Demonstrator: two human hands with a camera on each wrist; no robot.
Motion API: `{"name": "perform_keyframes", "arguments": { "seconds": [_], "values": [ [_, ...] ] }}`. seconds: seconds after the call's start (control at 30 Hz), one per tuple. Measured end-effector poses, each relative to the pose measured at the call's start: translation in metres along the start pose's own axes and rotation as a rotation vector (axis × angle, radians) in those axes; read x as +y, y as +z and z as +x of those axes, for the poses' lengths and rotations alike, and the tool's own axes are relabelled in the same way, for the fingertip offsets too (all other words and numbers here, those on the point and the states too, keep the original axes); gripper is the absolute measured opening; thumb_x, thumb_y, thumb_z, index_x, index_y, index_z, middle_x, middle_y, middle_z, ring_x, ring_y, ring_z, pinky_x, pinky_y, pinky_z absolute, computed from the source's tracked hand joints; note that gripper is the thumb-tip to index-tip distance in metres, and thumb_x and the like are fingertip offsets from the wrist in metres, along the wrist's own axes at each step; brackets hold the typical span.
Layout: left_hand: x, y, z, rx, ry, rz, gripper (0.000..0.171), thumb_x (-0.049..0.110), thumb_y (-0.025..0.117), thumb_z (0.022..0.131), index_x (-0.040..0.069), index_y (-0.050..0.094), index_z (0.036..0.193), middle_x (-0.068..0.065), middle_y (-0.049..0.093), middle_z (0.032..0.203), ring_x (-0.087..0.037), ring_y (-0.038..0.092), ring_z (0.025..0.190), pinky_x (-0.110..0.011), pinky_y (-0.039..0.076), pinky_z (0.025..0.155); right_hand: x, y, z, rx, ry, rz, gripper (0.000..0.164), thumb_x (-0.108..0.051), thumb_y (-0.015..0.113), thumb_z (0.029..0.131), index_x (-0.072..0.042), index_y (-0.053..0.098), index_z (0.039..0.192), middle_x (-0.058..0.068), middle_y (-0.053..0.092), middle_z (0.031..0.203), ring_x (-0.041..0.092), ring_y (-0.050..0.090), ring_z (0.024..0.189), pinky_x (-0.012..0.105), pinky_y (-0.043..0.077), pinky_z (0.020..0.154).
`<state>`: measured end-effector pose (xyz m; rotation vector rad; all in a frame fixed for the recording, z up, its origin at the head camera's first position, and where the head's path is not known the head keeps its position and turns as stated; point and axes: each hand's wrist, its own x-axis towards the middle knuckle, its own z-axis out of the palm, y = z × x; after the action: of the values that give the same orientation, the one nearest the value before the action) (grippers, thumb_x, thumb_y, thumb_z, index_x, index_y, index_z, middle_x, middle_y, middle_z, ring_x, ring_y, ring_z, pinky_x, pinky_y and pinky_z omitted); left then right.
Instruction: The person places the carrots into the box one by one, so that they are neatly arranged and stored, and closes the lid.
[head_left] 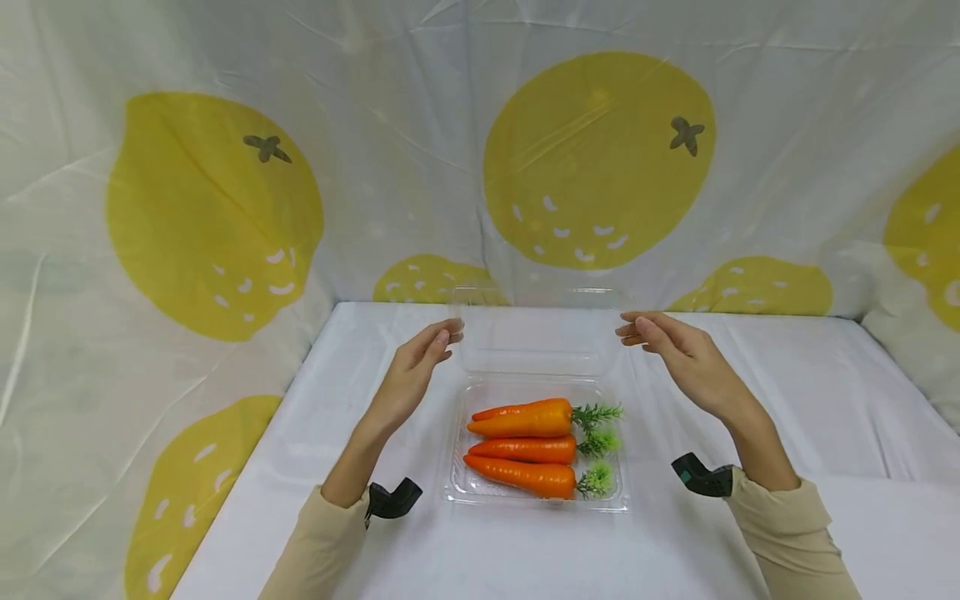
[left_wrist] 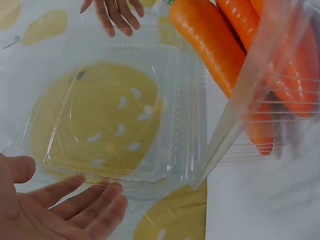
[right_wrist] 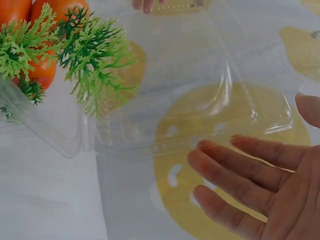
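Observation:
A clear plastic clamshell box (head_left: 525,505) lies on the white cloth with its hinged lid (head_left: 536,365) raised at the back. Inside the base rest several orange carrots (head_left: 525,477), their green tops (head_left: 598,442) pointing right. My left hand (head_left: 411,365) is at the lid's left edge, fingers extended; in the left wrist view its fingertips (left_wrist: 112,189) come right up to the lid's rim. On the opposite side, my right hand (head_left: 692,360) has its fingers reaching toward the lid's right edge. The right wrist view shows its fingers (right_wrist: 240,185) spread, palm facing the lid.
Behind the table hangs a pale curtain (head_left: 405,167) printed with large yellow lemons (head_left: 600,158). White cloth (head_left: 750,550) covers the table, whose back edge runs just behind the lid. Black wrist mounts (head_left: 393,500) sit at both beige sleeves (head_left: 787,525).

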<state>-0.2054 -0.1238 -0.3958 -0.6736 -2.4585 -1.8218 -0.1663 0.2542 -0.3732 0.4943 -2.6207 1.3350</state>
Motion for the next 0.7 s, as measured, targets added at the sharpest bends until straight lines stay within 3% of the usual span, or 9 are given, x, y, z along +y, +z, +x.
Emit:
{"name": "perform_keyframes", "arguments": {
  "seconds": [0.2,0.33,0.43,0.53,0.7],
  "values": [
    [0.011,-0.004,-0.010,-0.028,-0.003,0.039,0.044,0.023,0.037,0.114,-0.004,0.054,0.144,-0.023,0.058,0.146,-0.039,0.058,0.135,-0.059,0.042,0.118,-0.014,-0.006,-0.007,-0.057,0.033,-0.008,0.043,-0.031,0.036,0.114,-0.007,0.061,0.140,0.010,0.073,0.125,0.011,0.067,0.113,0.012,0.047,0.098],
    [0.020,-0.006,-0.019,-0.035,-0.012,0.066,0.046,0.026,0.035,0.115,-0.003,0.055,0.144,-0.022,0.059,0.147,-0.039,0.056,0.137,-0.059,0.039,0.120,-0.025,-0.010,-0.012,-0.101,0.111,-0.024,0.052,-0.040,0.033,0.114,-0.005,0.067,0.132,0.011,0.072,0.129,0.028,0.064,0.122,0.038,0.046,0.111],
    [0.028,-0.007,-0.026,-0.012,-0.040,0.107,0.047,0.030,0.037,0.114,-0.001,0.057,0.143,-0.020,0.061,0.144,-0.038,0.054,0.139,-0.059,0.038,0.122,-0.035,-0.012,-0.015,-0.125,0.182,-0.038,0.059,-0.047,0.031,0.113,-0.004,0.071,0.125,0.015,0.071,0.130,0.038,0.061,0.128,0.061,0.041,0.112],
    [0.037,-0.006,-0.033,0.013,-0.047,0.166,0.048,0.034,0.040,0.113,0.000,0.058,0.143,-0.018,0.062,0.144,-0.036,0.054,0.141,-0.057,0.038,0.122,-0.045,-0.013,-0.019,-0.146,0.252,-0.073,0.066,-0.053,0.030,0.112,-0.002,0.071,0.126,0.020,0.070,0.131,0.043,0.058,0.132,0.067,0.040,0.109],
    [0.052,-0.002,-0.045,0.037,-0.021,0.264,0.049,0.034,0.042,0.113,-0.002,0.060,0.142,-0.015,0.063,0.145,-0.034,0.056,0.141,-0.054,0.042,0.120,-0.057,-0.011,-0.026,-0.197,0.318,-0.117,0.073,-0.058,0.032,0.110,0.001,0.059,0.142,0.021,0.069,0.134,0.047,0.051,0.138,0.071,0.041,0.107]
  ]
}}
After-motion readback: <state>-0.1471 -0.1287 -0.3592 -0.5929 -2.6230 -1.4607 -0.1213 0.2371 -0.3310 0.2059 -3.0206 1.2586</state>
